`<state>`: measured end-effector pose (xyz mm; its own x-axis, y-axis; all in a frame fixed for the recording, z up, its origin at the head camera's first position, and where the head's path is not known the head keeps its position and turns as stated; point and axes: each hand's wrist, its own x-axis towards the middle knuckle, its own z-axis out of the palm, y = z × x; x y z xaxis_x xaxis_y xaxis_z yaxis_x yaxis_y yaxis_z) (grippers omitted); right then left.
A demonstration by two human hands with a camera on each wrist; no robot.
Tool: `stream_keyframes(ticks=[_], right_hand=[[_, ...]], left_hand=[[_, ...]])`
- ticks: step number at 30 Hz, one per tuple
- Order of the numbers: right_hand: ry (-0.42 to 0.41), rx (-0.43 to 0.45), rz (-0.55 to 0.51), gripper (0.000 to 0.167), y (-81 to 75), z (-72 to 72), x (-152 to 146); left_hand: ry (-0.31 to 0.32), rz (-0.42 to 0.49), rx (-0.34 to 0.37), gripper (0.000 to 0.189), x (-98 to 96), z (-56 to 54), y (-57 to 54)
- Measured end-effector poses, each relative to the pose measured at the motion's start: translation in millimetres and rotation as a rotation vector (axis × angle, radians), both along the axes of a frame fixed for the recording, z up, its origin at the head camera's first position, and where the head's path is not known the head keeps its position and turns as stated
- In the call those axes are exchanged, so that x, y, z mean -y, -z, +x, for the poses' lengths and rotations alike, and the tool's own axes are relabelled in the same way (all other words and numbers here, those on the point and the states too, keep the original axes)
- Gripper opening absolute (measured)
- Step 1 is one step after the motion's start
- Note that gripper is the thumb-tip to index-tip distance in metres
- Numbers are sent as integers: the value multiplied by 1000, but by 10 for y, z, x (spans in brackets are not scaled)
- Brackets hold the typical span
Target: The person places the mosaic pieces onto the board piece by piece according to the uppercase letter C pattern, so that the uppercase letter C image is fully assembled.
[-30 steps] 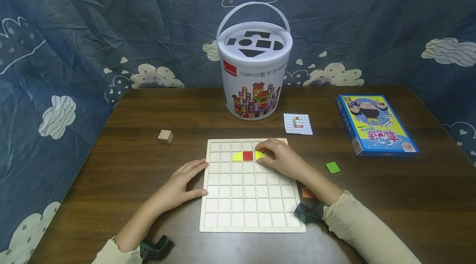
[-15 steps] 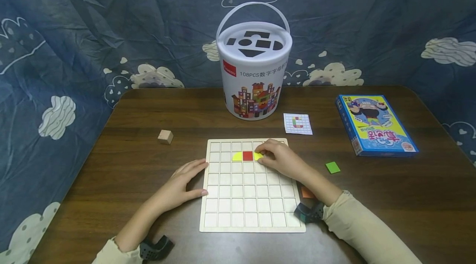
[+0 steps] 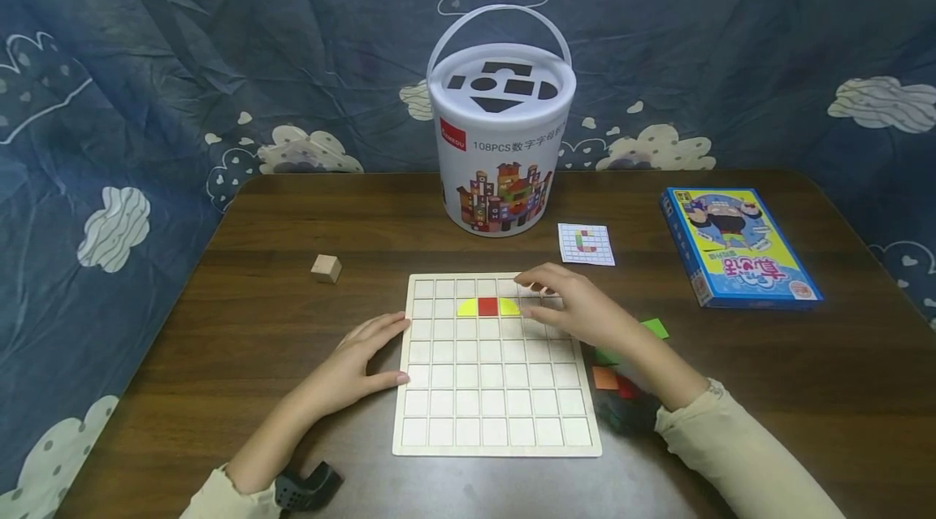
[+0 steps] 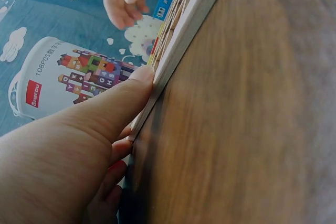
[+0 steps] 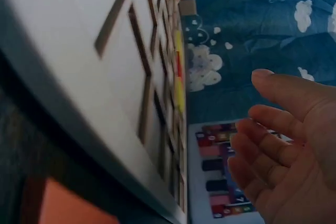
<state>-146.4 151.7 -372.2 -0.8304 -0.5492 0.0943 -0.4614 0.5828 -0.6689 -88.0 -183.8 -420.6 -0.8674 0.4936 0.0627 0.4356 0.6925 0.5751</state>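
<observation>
A pale wooden grid board (image 3: 503, 403) lies on the table. In its second row from the back sit a yellow quarter-round tile (image 3: 467, 308), a red square tile (image 3: 487, 307) and another yellow quarter-round tile (image 3: 509, 308), side by side. My left hand (image 3: 360, 356) rests at the board's left edge, thumb and fingers spread and touching it. Over the board's back right part hovers my right hand (image 3: 578, 304), apart from the right yellow tile, with nothing between its thumb and fingers. The right wrist view shows that hand (image 5: 294, 140) with its fingers loosely bent.
Right of the board lie an orange tile (image 3: 604, 378), a red tile (image 3: 626, 387) and green tiles (image 3: 655, 328), partly under the right forearm. Behind stand a white bucket (image 3: 500, 145), a pattern card (image 3: 587, 244) and a blue box (image 3: 740, 247). A wooden cube (image 3: 325, 269) sits at left.
My right hand has let go of the right yellow tile, which stays in its cell beside the red one. The hand has moved right and its fingers have spread. The left hand has not moved.
</observation>
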Motion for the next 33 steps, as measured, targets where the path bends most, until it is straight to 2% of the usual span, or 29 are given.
stream_keyframes(ticks=[5, 9, 11, 18, 25, 28, 33], right_hand=[[28, -59, -9, 44, -116, 131, -200], [52, -109, -4, 44, -121, 230, -396], [60, -122, 3, 44, -90, 278, -495], [89, -88, 49, 44, 102, 438, -783], [93, -36, 89, 39, 293, 509, -891], [92, -62, 104, 35, 341, 511, -905], [76, -163, 72, 29, 410, 493, -914]], left_hand=[[2, 0, -2, 71, 4, 2, -2], [2, -1, -7, 71, 9, 4, -2], [1, -1, -7, 71, 9, 4, -1], [2, -5, -5, 71, 3, -3, -1], [2, -9, -1, 71, 5, -3, -4], [0, -9, 2, 71, 5, -2, -9], [-2, -9, 6, 71, 2, 1, -14]])
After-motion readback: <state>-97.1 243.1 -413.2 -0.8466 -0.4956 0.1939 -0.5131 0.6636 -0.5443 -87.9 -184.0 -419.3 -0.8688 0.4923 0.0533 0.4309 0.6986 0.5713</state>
